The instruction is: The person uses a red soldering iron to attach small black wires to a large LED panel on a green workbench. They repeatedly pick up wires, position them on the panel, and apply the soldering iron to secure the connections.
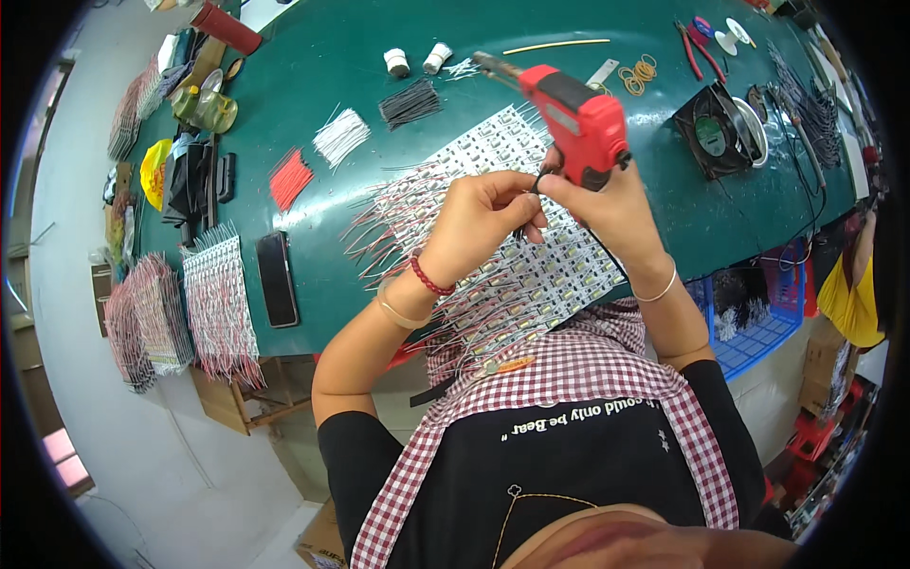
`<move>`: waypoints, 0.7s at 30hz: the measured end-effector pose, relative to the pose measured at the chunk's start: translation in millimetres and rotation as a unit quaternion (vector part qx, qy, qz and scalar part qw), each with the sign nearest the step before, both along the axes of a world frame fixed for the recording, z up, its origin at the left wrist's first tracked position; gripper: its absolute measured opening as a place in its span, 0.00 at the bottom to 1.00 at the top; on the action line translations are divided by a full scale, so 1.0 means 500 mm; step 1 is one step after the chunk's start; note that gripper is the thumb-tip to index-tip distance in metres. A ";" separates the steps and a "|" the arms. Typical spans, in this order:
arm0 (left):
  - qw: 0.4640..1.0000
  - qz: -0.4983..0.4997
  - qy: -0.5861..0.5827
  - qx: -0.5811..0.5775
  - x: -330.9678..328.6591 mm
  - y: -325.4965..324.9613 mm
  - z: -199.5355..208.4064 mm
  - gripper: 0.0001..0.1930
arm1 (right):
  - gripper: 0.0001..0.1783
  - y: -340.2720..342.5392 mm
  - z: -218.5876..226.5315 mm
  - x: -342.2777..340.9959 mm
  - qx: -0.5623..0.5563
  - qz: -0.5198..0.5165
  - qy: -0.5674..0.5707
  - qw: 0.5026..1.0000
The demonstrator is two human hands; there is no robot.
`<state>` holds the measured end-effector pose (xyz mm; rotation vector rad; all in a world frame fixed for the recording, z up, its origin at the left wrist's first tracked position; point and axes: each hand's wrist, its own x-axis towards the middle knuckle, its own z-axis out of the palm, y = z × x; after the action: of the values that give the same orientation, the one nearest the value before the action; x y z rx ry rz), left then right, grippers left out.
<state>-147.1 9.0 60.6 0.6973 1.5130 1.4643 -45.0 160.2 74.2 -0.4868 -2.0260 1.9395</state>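
Note:
My right hand (611, 204) is wrapped round the grip of a red and black gun-shaped tool (576, 109), which looks like a soldering gun. Its metal nozzle points up and left. The right thumb reaches across to the left fingertips. My left hand (488, 218) is closed in a pinch on a thin black strand (538, 180), whose exact kind is too small to tell. Below both hands lies a wide sheet of small white circuit boards (559, 275) in rows, with red and white wires sticking out along its left side.
Bundles of red (291, 179), white (341, 137) and black wires (410, 103) lie beyond the boards. A phone (277, 280) and stacked wired boards (220, 294) are at left. A black fan (716, 133), pliers (690, 52) and a blue basket (754, 332) are at right.

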 end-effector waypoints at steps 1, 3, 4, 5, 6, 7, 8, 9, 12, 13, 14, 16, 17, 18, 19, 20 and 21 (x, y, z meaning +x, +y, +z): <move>1.000 0.008 0.011 -0.005 0.006 -0.002 -0.001 0.11 | 0.17 -0.008 -0.002 -0.001 0.013 -0.009 0.005 1.000; 0.999 0.028 0.031 -0.019 0.020 -0.002 0.000 0.09 | 0.16 -0.019 -0.005 0.001 0.040 -0.028 0.015 0.999; 0.998 0.034 0.045 -0.017 0.024 -0.003 0.001 0.09 | 0.16 -0.018 -0.006 0.003 0.039 -0.026 0.011 0.999; 0.997 0.040 0.058 -0.015 0.028 -0.003 0.001 0.08 | 0.16 -0.015 -0.006 0.006 0.038 -0.024 0.008 0.999; 0.996 0.046 0.072 -0.013 0.031 -0.003 0.001 0.08 | 0.15 -0.013 -0.007 0.009 0.038 -0.023 0.004 0.999; 0.996 0.049 0.075 -0.015 0.034 -0.003 0.001 0.07 | 0.15 -0.010 -0.010 0.012 0.039 -0.021 -0.010 0.999; 0.996 0.052 0.077 -0.017 0.037 -0.002 0.001 0.07 | 0.14 -0.008 -0.014 0.015 0.040 -0.018 -0.023 0.999; 0.995 0.054 0.080 -0.018 0.039 -0.001 0.001 0.06 | 0.14 -0.007 -0.016 0.017 0.041 -0.016 -0.037 0.998; 0.996 0.059 0.058 -0.018 0.043 0.005 0.000 0.05 | 0.14 -0.008 -0.008 0.023 0.030 -0.026 -0.039 0.998; 0.997 0.059 0.054 -0.016 0.042 0.006 -0.003 0.05 | 0.14 -0.006 -0.009 0.024 0.029 -0.025 -0.039 0.998; 0.997 0.058 0.050 -0.014 0.041 0.006 -0.006 0.05 | 0.14 -0.004 -0.010 0.024 0.028 -0.024 -0.040 0.999; 0.997 0.067 0.042 -0.011 0.041 0.007 -0.006 0.05 | 0.14 0.000 -0.010 0.027 0.023 -0.026 -0.051 0.998; 0.996 0.077 0.038 -0.010 0.043 0.007 -0.005 0.04 | 0.14 0.003 -0.007 0.029 0.020 -0.029 -0.061 0.998; 0.996 0.087 0.033 -0.009 0.044 0.008 -0.004 0.04 | 0.14 0.005 -0.005 0.030 0.016 -0.032 -0.071 0.997; 0.996 0.082 0.039 -0.013 0.043 0.008 -0.004 0.04 | 0.14 0.006 -0.007 0.031 0.017 -0.033 -0.066 0.997; 0.996 0.076 0.044 -0.018 0.043 0.009 -0.005 0.04 | 0.13 0.005 -0.012 0.031 0.017 -0.033 -0.061 0.997; 0.996 0.071 0.050 -0.023 0.043 0.009 -0.005 0.04 | 0.13 0.005 -0.015 0.031 0.018 -0.034 -0.055 0.998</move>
<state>-125.6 13.6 58.0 0.6546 1.6969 1.5134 -29.4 162.8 66.8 -0.6594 -2.0777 1.8719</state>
